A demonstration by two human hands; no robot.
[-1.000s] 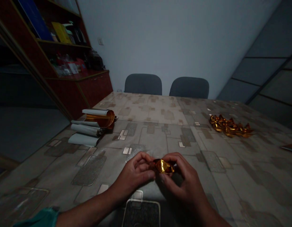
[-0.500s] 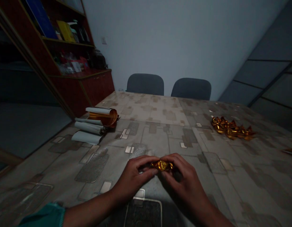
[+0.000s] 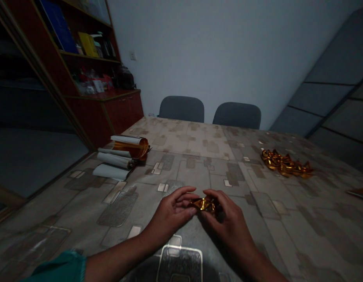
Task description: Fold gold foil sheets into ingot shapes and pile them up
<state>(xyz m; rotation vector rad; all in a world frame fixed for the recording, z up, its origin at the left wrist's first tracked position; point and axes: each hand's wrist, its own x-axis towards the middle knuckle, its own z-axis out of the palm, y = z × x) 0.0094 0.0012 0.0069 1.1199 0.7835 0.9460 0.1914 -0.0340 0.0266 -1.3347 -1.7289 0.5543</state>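
A small shiny gold foil piece (image 3: 203, 204), folded with pointed ends, is held between both hands above the near part of the table. My left hand (image 3: 173, 211) grips its left end, thumb below and fingers curled behind, the index finger raised off it. Around the right end are the thumb and fingers of my right hand (image 3: 226, 215). Several similar folded gold pieces (image 3: 285, 163) lie in a cluster at the right of the table. Curled sheets (image 3: 118, 159), pale outside and gold inside, lie at the left.
The patterned tablecloth (image 3: 193, 137) covers the table. Two grey chairs (image 3: 181, 108) stand at its far edge. A red cabinet (image 3: 122, 111) with loaded shelves is at the back left. A flat dark item (image 3: 359, 192) lies at the right edge.
The fingers of both hands have lifted a little from the top of the gold piece, showing more of it. The whole view has shifted slightly.
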